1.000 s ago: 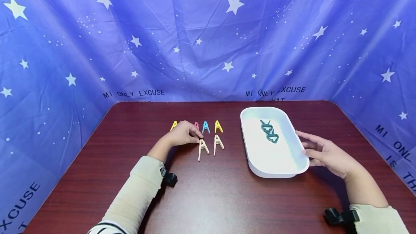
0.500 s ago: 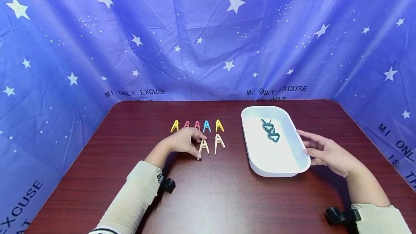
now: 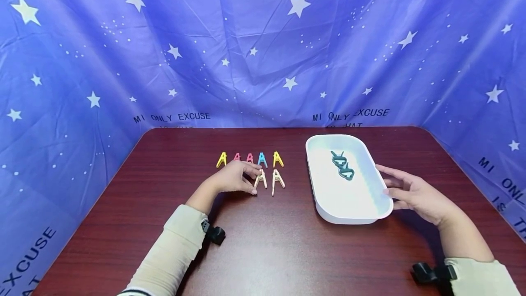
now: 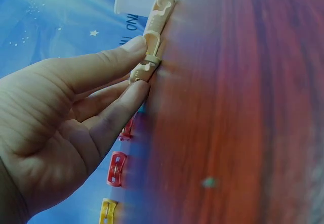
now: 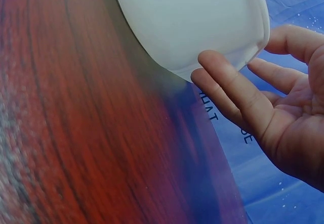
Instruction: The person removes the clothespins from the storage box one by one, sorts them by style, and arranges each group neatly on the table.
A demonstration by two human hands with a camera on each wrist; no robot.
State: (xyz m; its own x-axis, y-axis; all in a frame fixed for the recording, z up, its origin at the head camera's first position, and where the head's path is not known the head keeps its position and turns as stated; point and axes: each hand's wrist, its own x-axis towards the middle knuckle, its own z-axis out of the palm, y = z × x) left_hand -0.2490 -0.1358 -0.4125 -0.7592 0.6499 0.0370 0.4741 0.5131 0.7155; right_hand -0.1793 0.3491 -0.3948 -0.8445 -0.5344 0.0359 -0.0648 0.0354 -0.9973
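My left hand (image 3: 232,178) pinches a beige clothespin (image 3: 261,179) between thumb and fingertips, just above the tabletop or on it. In the left wrist view, the thumb lies along one side of the clothespin (image 4: 152,44) and a fingertip touches its lower end. A second beige clothespin (image 3: 277,181) lies to its right. Extended fingers of my right hand (image 3: 425,200) rest against the right wall of a white plastic tray (image 3: 324,214). In the right wrist view, those fingers spread along the tray's outer side. Two dark green clips (image 3: 342,166) lie inside the tray.
Behind the beige pair runs a row of small clothespins: a yellow one (image 3: 221,159) at the left, pink ones, a blue one (image 3: 262,160) and another yellow one (image 3: 278,159). The dark wood table (image 3: 263,250) meets a blue star-patterned curtain (image 3: 255,58) at the back.
My left hand has come from the clothespin's top to its sides and shifted it slightly back and right, level with its neighbour. My right hand stays at the tray.
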